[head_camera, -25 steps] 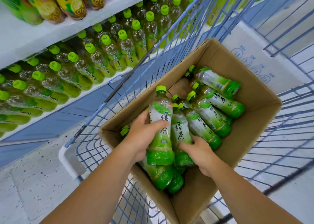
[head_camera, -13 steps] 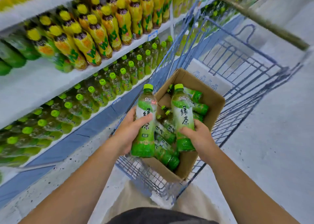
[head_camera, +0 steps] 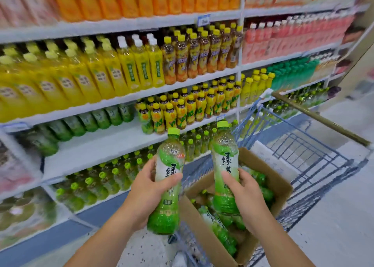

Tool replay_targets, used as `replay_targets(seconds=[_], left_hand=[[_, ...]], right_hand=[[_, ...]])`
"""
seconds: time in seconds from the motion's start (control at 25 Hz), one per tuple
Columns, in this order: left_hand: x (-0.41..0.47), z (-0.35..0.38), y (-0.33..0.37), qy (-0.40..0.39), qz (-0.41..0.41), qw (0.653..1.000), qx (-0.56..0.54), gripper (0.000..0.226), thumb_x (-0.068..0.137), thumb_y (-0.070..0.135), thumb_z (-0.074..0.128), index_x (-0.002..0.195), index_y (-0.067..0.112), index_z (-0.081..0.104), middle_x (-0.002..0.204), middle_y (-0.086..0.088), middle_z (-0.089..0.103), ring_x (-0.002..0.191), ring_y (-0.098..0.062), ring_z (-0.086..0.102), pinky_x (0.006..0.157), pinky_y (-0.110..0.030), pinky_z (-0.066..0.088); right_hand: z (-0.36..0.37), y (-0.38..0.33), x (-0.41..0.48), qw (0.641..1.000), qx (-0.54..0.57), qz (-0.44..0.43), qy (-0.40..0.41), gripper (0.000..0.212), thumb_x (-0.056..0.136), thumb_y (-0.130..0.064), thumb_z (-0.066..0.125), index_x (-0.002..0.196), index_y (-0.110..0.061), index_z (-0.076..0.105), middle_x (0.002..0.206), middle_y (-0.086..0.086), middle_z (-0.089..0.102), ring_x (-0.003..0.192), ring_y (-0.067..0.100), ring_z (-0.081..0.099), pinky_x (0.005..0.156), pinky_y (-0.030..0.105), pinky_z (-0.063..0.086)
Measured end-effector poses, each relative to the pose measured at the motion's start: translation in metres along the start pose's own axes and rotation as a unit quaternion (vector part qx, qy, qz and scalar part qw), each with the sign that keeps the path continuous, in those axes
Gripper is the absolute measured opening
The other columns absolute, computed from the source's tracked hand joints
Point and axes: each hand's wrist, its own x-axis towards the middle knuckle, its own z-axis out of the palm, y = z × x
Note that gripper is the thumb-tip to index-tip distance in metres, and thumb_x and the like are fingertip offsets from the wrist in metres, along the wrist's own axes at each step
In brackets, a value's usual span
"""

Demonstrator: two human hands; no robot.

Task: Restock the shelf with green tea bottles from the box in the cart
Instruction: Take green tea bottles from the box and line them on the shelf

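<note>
1. Motion smear softens the whole view. Shelf tags and most labels are unreadable, worst toward the left edge.
2. Both forearms are cut off by the bottom edge.
3. The left hand [head_camera: 145, 191] grasps the left green tea bottle [head_camera: 170, 159]. Its thumb lies across the label and the fingers curl round the back, mostly hidden.
4. The right hand [head_camera: 247, 197] grasps the right green tea bottle [head_camera: 224, 155] in the same way. Its thumb covers part of the large dark characters.
5. Both bottles are upright and off any surface. The left one hangs between the shelf [head_camera: 97, 149] and the near-left edge of the cart [head_camera: 303, 151]. The right one hangs in front of the far-left edge of the box [head_camera: 204, 232].
6. The bottles are clear, dimpled plastic at the shoulder with round lime screw caps. Each has a glossy white-and-green sleeve and a pebbled green base.
7. The box is plain brown cardboard, open-topped, and sits in the cart's near end. Its near corner almost meets the bottom edge.
8. The bottles in the box [head_camera: 224, 236] lie on their sides in a jumble. The held bottle and right hand screen them, so they cannot be counted.
9. The cart is blue-grey wire grid with a brown handle bar at its far edge.
10. One white shelf tier has a bare stretch along its front edge, with yellow-capped bottles [head_camera: 182, 112] at its right end.
11. The tier below carries rows of lime-capped bottles [head_camera: 105, 177], and its back rows are lost in shadow.
12. The floor [head_camera: 334, 216] is pale and speckled.
</note>
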Motion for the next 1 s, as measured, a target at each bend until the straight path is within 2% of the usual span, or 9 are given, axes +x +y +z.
replay_targets(seconds=[0.16, 0.24, 0.32, 0.36, 0.44, 0.52, 0.64, 0.76, 1.0], left_hand=[[-0.049, -0.054, 0.018, 0.085, 0.021, 0.996, -0.002, 0.070, 0.074, 0.017, 0.087, 0.134, 0.037, 0.058, 0.107, 0.001, 0.077, 0.095, -0.027, 0.075, 0.079, -0.049, 0.062], [-0.066, -0.080, 0.024, 0.123, 0.029, 0.992, -0.007, 0.067, 0.073, 0.016, 0.088, 0.131, 0.035, 0.061, 0.104, -0.002, 0.078, 0.092, -0.030, 0.075, 0.074, -0.047, 0.062], [-0.080, -0.108, 0.031, 0.155, 0.041, 0.987, -0.009, 0.060, 0.073, 0.016, 0.087, 0.127, 0.032, 0.064, 0.101, -0.004, 0.078, 0.088, -0.028, 0.076, 0.072, -0.043, 0.061], [-0.085, -0.122, 0.033, 0.171, 0.046, 0.984, -0.010, 0.058, 0.073, 0.015, 0.087, 0.125, 0.030, 0.065, 0.099, -0.004, 0.078, 0.087, -0.026, 0.076, 0.071, -0.042, 0.061], [-0.093, -0.151, 0.036, 0.200, 0.057, 0.978, -0.011, 0.055, 0.074, 0.015, 0.086, 0.123, 0.028, 0.066, 0.099, -0.002, 0.079, 0.087, -0.021, 0.076, 0.073, -0.041, 0.061], [-0.098, -0.184, 0.037, 0.224, 0.064, 0.972, -0.016, 0.056, 0.074, 0.015, 0.086, 0.124, 0.028, 0.065, 0.101, 0.001, 0.079, 0.089, -0.019, 0.076, 0.081, -0.043, 0.062], [-0.096, -0.233, 0.038, 0.246, 0.067, 0.967, -0.028, 0.056, 0.074, 0.016, 0.087, 0.122, 0.036, 0.065, 0.102, 0.005, 0.079, 0.091, -0.013, 0.075, 0.084, -0.042, 0.061], [-0.080, -0.287, 0.043, 0.245, 0.067, 0.967, -0.022, 0.057, 0.074, 0.016, 0.087, 0.120, 0.042, 0.064, 0.102, 0.007, 0.078, 0.092, -0.013, 0.075, 0.083, -0.041, 0.061], [-0.022, -0.384, 0.041, 0.241, 0.061, 0.969, 0.016, 0.057, 0.078, 0.023, 0.086, 0.129, 0.034, 0.061, 0.102, 0.013, 0.078, 0.090, -0.004, 0.074, 0.070, -0.025, 0.060]], right_hand=[[0.052, -0.032, -0.024, 0.997, 0.020, -0.030, -0.072, 0.022, 0.095, -0.034, 0.064, 0.111, -0.033, 0.049, 0.098, -0.023, 0.057, 0.083, -0.004, 0.056, 0.090, 0.027, 0.044], [0.078, -0.047, -0.038, 0.993, 0.014, -0.043, -0.111, 0.018, 0.096, -0.027, 0.063, 0.096, -0.036, 0.047, 0.086, -0.029, 0.048, 0.069, -0.009, 0.052, 0.071, 0.016, 0.046], [0.111, -0.047, -0.038, 0.990, 0.001, -0.050, -0.129, 0.012, 0.094, -0.031, 0.065, 0.093, -0.035, 0.054, 0.092, -0.023, 0.059, 0.075, -0.006, 0.059, 0.066, 0.014, 0.050], [0.129, -0.046, -0.037, 0.989, -0.001, -0.050, -0.136, 0.010, 0.093, -0.034, 0.066, 0.100, -0.035, 0.059, 0.101, -0.016, 0.067, 0.084, -0.002, 0.065, 0.073, 0.020, 0.055], [0.166, -0.046, -0.038, 0.986, -0.001, -0.053, -0.161, 0.040, 0.085, -0.048, 0.072, 0.119, -0.031, 0.062, 0.115, -0.006, 0.071, 0.100, 0.014, 0.070, 0.087, 0.041, 0.059], [0.206, -0.049, -0.038, 0.983, -0.009, -0.044, -0.180, 0.056, 0.079, -0.054, 0.074, 0.127, -0.028, 0.061, 0.115, -0.008, 0.072, 0.103, 0.018, 0.070, 0.091, 0.049, 0.058], [0.260, -0.051, -0.035, 0.977, -0.024, -0.042, -0.209, 0.040, 0.086, -0.038, 0.073, 0.123, -0.028, 0.063, 0.106, -0.009, 0.075, 0.095, 0.015, 0.073, 0.088, 0.046, 0.059], [0.316, -0.046, -0.024, 0.974, -0.040, -0.033, -0.220, 0.045, 0.078, -0.045, 0.076, 0.119, -0.030, 0.065, 0.107, -0.008, 0.076, 0.098, 0.018, 0.073, 0.089, 0.050, 0.058], [0.407, -0.021, 0.019, 0.976, -0.053, 0.012, -0.211, 0.011, 0.091, -0.025, 0.068, 0.102, -0.028, 0.072, 0.096, 0.000, 0.079, 0.090, 0.023, 0.076, 0.087, 0.052, 0.059]])
